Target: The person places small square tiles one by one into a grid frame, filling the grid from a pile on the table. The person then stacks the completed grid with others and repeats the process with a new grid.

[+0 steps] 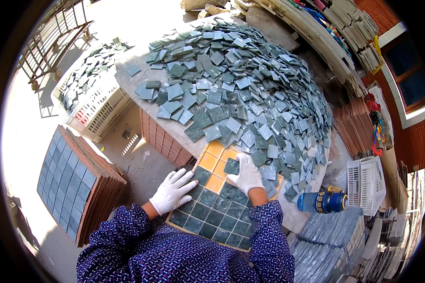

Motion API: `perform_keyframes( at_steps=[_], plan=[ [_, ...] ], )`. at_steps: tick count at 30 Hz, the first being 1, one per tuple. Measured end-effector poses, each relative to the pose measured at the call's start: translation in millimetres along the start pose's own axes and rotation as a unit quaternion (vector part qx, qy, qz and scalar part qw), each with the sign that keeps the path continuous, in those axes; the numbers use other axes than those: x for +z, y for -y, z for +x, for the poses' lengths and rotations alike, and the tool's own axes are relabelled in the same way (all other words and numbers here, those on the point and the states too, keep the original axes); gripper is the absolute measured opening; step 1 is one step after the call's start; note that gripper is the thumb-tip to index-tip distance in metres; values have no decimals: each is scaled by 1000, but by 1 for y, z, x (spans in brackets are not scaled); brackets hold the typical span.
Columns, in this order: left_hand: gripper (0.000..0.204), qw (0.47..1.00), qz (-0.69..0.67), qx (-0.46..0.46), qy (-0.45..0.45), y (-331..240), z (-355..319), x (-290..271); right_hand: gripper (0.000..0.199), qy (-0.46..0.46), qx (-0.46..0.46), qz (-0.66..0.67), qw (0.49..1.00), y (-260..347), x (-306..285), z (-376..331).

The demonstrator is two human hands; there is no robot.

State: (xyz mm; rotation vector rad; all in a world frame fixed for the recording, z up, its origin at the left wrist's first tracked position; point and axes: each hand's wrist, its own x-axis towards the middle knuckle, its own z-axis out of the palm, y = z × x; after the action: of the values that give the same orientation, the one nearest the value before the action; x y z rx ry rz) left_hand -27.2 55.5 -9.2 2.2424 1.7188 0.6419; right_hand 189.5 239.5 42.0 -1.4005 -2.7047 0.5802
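Observation:
A yellow grid tray (216,149) lies in front of me, its near rows filled with square dark green stone tiles (214,218). Several of its far cells are bare yellow. My right hand (247,176), in a white glove, pinches a green tile (232,166) over the tray, beside the bare cells. My left hand (173,192), also gloved in white, rests with fingers spread at the tray's left edge. Its fingertips touch or hover just over tiles there. Beyond the tray spreads a large heap of loose green tiles (250,89) on a grey table.
At left stands a stack of boards topped with tiles (67,181). Behind it is a white crate (99,115) of loose tiles. A blue bottle (322,202) lies at right, near another white crate (366,185) and wrapped grey stacks (326,236). A metal cart (54,40) stands far left.

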Motion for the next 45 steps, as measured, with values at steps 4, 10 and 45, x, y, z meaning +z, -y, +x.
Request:
perform_keyframes(
  at_steps=[4, 10, 45],
  plan=[
    [55, 995, -30, -92, -15, -10, -29, 7, 64, 18, -35, 57, 998, 24, 31, -33],
    [57, 994, -50, -64, -68, -18, -5, 2, 48, -68, -35, 87, 993, 30, 55, -54],
    [58, 992, -123, 0, -11, 45, 93, -7, 49, -17, -10, 143, 989, -5, 27, -9]
  ],
)
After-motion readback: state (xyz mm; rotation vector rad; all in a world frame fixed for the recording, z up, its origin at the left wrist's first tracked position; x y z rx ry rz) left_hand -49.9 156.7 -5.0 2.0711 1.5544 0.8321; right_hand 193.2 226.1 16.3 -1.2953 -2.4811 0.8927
